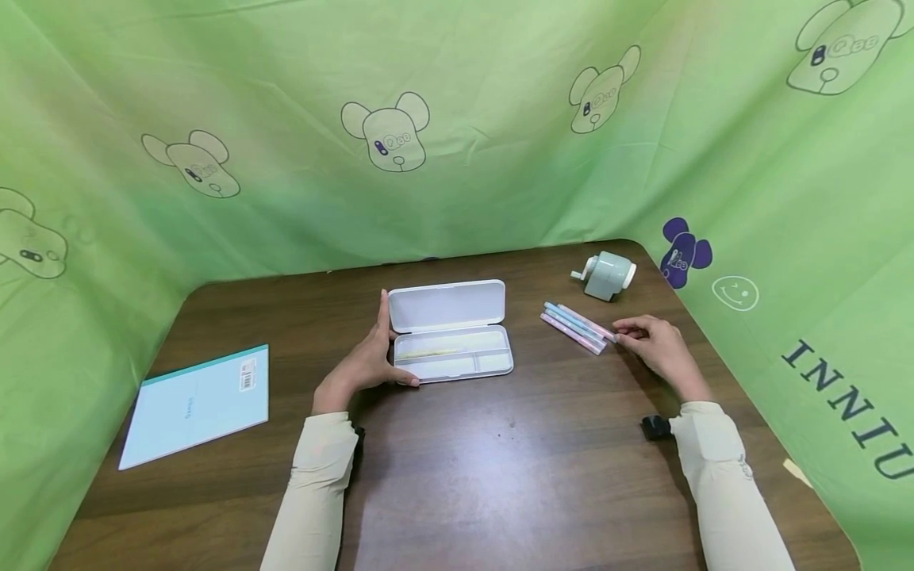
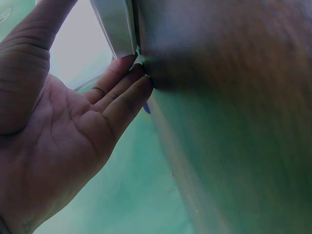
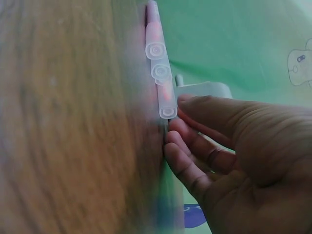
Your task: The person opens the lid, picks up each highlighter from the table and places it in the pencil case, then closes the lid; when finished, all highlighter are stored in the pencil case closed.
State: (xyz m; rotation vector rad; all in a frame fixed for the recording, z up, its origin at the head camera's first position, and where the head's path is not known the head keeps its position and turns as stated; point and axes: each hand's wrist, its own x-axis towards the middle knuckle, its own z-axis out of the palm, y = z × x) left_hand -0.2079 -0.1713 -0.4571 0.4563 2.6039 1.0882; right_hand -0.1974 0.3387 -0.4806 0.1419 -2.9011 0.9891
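The right hand (image 1: 658,349) has fingers narrowed at one pen (image 1: 589,324), at three o'clock from the pencil case (image 1: 446,369) (pinched or not, I cannot tell), so pulling could roll neighbouring pens (image 1: 570,332), while the left hand (image 1: 362,362), fingers wide at nine o'clock, might push the case.

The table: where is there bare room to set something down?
Bare tabletop lies in front of the pencil case, between the sleeves; between the notebook and the left hand; and, more narrowly, between case and pens. It is crowded where the right hand meets the pens, sharpener just behind.
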